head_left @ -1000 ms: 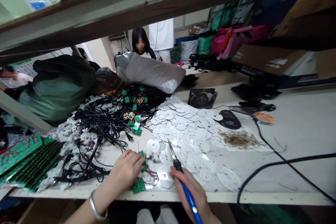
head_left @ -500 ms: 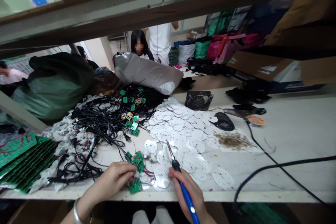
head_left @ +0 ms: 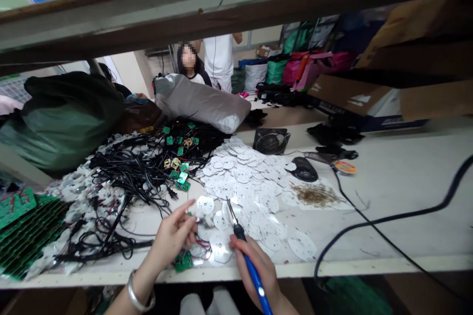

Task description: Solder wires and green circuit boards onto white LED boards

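Note:
My right hand (head_left: 256, 263) grips a blue-handled soldering iron (head_left: 252, 267). Its metal tip points up and away over the white perforated discs (head_left: 236, 177). My left hand (head_left: 175, 231) hovers over a small cluster of parts near the table's front edge, index finger stretched out and thumb apart from it; I see nothing held. Below that hand lies a green circuit board (head_left: 184, 260) with red and dark wires beside it; other boards there are mostly hidden by the fingers. A single white disc (head_left: 220, 246) lies between the two hands, and another disc (head_left: 205, 204) sits just beyond my left fingertips.
Black cables (head_left: 136, 172) and white parts are heaped at left, beside stacked green panels (head_left: 29, 236). A fan (head_left: 271, 141), solder spool (head_left: 344, 167) and brown scraps (head_left: 314, 194) lie rightward. A thick cord (head_left: 391, 219) crosses the right side. A shelf beam (head_left: 185, 15) spans overhead.
My left hand has lifted off the circuit boards and its index finger has straightened. The soldering iron keeps nearly the same place over the discs. The whole view has shifted slightly.

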Available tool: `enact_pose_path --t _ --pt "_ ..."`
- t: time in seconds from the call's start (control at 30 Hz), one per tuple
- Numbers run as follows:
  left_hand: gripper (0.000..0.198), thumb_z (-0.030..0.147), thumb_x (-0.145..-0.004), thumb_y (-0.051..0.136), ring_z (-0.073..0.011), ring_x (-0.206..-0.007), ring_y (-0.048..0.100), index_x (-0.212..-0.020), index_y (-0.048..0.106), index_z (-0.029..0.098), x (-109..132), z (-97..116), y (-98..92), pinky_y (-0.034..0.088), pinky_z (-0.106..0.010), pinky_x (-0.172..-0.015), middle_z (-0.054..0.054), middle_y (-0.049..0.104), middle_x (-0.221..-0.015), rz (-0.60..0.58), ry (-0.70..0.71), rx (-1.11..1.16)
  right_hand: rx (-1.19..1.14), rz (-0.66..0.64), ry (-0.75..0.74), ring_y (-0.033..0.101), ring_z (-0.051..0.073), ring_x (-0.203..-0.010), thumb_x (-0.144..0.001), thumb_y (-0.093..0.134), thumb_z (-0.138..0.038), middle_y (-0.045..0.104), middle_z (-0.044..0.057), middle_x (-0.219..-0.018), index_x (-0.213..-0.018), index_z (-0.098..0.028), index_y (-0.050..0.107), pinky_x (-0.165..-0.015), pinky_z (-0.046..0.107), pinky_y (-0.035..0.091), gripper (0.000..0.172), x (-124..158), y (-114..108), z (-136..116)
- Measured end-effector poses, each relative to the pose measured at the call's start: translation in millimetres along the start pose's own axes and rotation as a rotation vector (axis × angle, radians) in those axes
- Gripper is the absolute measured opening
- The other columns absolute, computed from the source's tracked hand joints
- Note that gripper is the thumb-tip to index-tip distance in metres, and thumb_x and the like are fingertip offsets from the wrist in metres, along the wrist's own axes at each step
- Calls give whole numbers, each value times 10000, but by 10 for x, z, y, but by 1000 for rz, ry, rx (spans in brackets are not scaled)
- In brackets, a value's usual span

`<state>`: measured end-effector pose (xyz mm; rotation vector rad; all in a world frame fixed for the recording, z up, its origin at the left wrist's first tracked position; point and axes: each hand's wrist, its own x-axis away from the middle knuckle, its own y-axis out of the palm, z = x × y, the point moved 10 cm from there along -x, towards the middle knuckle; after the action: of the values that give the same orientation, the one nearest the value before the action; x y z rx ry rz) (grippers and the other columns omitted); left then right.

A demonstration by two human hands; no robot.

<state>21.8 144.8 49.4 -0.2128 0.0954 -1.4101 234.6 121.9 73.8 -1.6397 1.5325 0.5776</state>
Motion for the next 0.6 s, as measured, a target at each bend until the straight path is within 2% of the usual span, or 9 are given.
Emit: enact_pose_path --t 0.03,0.1,0.2,0.27,0.33,0.5,0.6 --pt "593 540 -788 623 -117 -470 586 -1215 549 136 15 27 -23 506 -230 -429 19 604 -639 32 26 -14 0 -1 10 702 156 -797 -857 501 -34 690 79 -892 -1105 -181 579 -717 233 583 298 4 -2 8" --pt "416 449 -825 614 -134 -571 640 -1106 601 142 63 145 -66 553 -246 -515 -19 646 -711 73 143 -122 -4 3 25 703 162 -805 -851 515 -35 691 71 -885 -1102 -185 583 -720 244 584 300 11 -10 16" --pt "176 267 -896 536 -162 -827 681 -950 662 155 196 408 -8 584 -274 -734 -94 698 -899 55 474 -450 12 -4 27 701 166 -815 -850 524 -32 694 76 -898 -1109 -190 584 -721 265 589 309 11 -2 10" --pt "198 165 -911 480 -157 -923 666 -999 658 163 317 514 92 571 -266 -805 -106 696 -977 19 706 -666 25 -7 18 699 171 -835 -845 533 -21 696 89 -931 -1110 -186 583 -725 282 595 316 12 4 5" --pt "244 116 -914 442 -141 -918 659 -1054 635 167 386 541 153 568 -239 -789 -98 689 -986 1 839 -821 18 -11 18 696 176 -858 -836 538 -7 694 98 -951 -1116 -186 579 -736 297 598 335 18 8 14" --pt "244 130 -928 423 -127 -821 630 -1047 624 201 381 708 172 536 -223 -722 -62 664 -905 86 839 -982 2 -31 44 692 165 -839 -833 526 -4 693 86 -952 -1145 -212 568 -721 282 598 378 29 11 48" --pt "185 156 -920 475 -142 -777 604 -1020 622 205 432 823 319 508 -258 -726 -46 669 -839 103 843 -1000 27 -46 23 695 161 -788 -832 523 -17 699 73 -895 -1137 -200 575 -686 265 591 359 19 22 20"
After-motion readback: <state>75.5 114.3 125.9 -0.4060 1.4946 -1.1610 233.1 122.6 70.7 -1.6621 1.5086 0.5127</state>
